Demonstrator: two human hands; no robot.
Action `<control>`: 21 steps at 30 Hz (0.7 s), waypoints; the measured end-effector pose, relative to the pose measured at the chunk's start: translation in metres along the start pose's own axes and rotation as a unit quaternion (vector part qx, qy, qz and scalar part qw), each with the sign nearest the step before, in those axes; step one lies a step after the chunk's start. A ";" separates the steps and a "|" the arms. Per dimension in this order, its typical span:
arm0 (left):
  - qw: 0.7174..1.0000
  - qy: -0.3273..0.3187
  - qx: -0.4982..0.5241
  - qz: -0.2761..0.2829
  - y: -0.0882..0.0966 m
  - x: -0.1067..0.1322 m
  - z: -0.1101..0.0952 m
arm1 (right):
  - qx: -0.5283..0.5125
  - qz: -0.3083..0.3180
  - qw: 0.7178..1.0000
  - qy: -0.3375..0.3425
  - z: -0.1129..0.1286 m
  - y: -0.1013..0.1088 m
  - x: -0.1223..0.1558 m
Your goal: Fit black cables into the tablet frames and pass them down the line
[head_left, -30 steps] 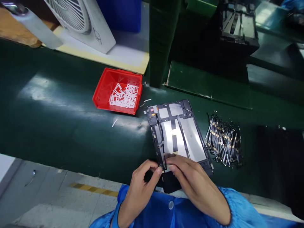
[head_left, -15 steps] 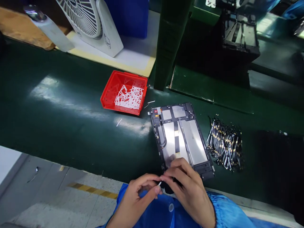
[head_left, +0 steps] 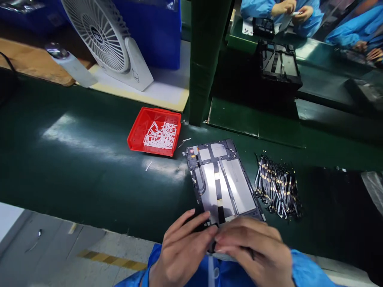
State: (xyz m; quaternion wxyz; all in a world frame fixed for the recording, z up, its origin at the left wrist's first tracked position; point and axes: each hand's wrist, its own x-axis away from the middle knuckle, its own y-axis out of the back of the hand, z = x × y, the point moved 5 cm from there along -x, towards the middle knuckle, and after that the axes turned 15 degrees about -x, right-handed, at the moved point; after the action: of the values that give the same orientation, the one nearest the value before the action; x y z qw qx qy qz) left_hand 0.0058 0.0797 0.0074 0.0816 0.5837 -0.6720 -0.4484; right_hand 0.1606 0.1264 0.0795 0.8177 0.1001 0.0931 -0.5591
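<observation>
Two bare hands come in from the bottom of the view, wrists low and close together, just over the near edge of a dark green conveyor belt (head_left: 74, 187). The left hand (head_left: 182, 255) is half curled, its fingers (head_left: 191, 227) slanting up and to the right. The right hand (head_left: 254, 251) lies almost level across from the other side, with its fingers (head_left: 245, 235) bent and pointing left. Their fingertips come together at the lower edge of an opened tablet housing (head_left: 223, 179), but the fingers hide whatever lies there, so I cannot tell if they grip anything.

The housing lies flat on the belt at a slight angle: a dark plastic frame with smooth silver battery panels, a black ribbon strip down its middle and square metal shields at the far end. Just to its right sits a loose heap of thin black flex cables (head_left: 278, 187) banded with gold. Past its far left corner, a shallow red plastic tray (head_left: 158, 110) holds a tangle of white paper strips (head_left: 160, 135). Blue smock cuffs (head_left: 302, 263) edge the lower frame. Across the line, a co-worker's hands (head_left: 287, 8) are raised above a black tablet frame (head_left: 263, 28).
</observation>
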 end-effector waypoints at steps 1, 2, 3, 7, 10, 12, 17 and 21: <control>0.999 -0.031 -0.013 0.004 -0.001 -0.001 -0.001 | 0.010 0.004 1.000 0.007 0.005 0.000 -0.014; 0.999 -0.046 -0.023 0.001 -0.001 -0.002 -0.001 | 0.024 0.000 1.000 0.015 0.007 0.000 -0.032; 0.998 -0.047 -0.029 -0.009 -0.001 -0.003 0.000 | 0.042 -0.014 0.999 0.021 0.004 -0.001 -0.053; 0.999 -0.004 0.011 -0.045 0.000 -0.006 0.006 | 0.080 0.015 0.997 -0.001 -0.044 -0.024 -0.140; 0.997 0.030 0.064 -0.037 -0.002 -0.008 0.013 | 0.145 0.078 0.985 -0.058 -0.077 -0.034 -0.164; 0.995 0.052 0.076 -0.047 -0.002 -0.013 0.019 | 0.180 0.069 0.979 -0.063 -0.074 -0.023 -0.149; 0.989 0.116 0.092 -0.022 -0.010 -0.037 0.044 | 0.163 0.102 0.969 -0.153 -0.045 0.021 -0.049; 0.989 0.105 0.106 0.009 -0.016 -0.052 0.057 | 0.109 0.087 0.979 -0.151 -0.050 0.021 0.017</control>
State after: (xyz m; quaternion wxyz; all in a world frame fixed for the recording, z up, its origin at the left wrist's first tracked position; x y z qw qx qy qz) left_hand -0.0029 0.1547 -0.0154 0.0935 0.6267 -0.7089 -0.3098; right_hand 0.1839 0.1317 0.0281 0.8518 0.1111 -0.1023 -0.5016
